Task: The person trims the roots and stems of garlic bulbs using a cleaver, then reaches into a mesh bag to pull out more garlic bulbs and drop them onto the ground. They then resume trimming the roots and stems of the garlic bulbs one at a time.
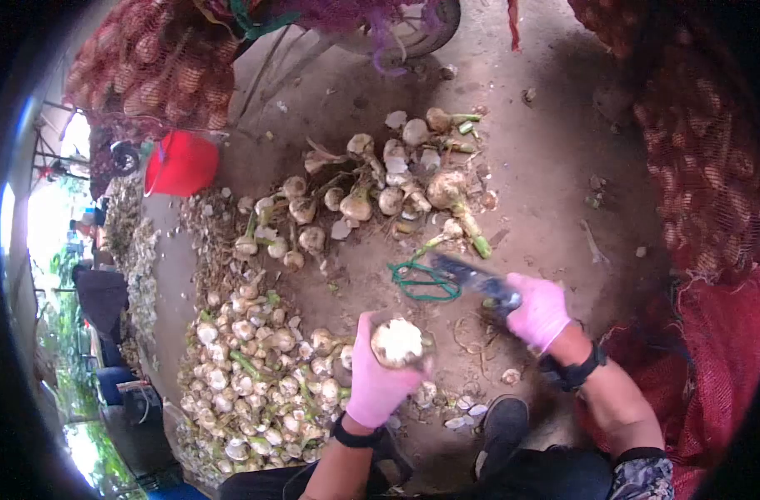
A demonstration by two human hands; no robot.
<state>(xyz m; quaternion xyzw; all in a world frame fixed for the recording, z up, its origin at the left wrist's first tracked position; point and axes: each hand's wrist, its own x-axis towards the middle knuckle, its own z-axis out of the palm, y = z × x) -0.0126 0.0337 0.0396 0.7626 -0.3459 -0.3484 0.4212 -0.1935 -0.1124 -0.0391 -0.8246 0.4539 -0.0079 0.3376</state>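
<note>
Left hand: pink glove, black band at wrist. Fingers and thumb curled part-open, to the width of a round, pale garlic bulb with a ragged white face; bulb held in the grasp, white face up. Fingertips on the far side blurred.

Right hand: pink glove, closed around the near end of a long, dark, flat-looking tool. Tool points toward the ground ahead and to the left, apart from the bulb. Edge detail blurred; exact type cannot be told.

Ground, beyond and between the hands: loop of thin green cord. Farther out, ahead of the left hand: loose, soil-marked garlic bulbs with stems. Left of the left hand: dense heap of whitish garlic bulbs. Far ahead-left: red plastic bucket, near a red mesh sack filled with bulbs. Right of the right hand: tall, filled reddish mesh sack; crumpled red mesh fabric below it. Dark shoe between the forearms.
</note>
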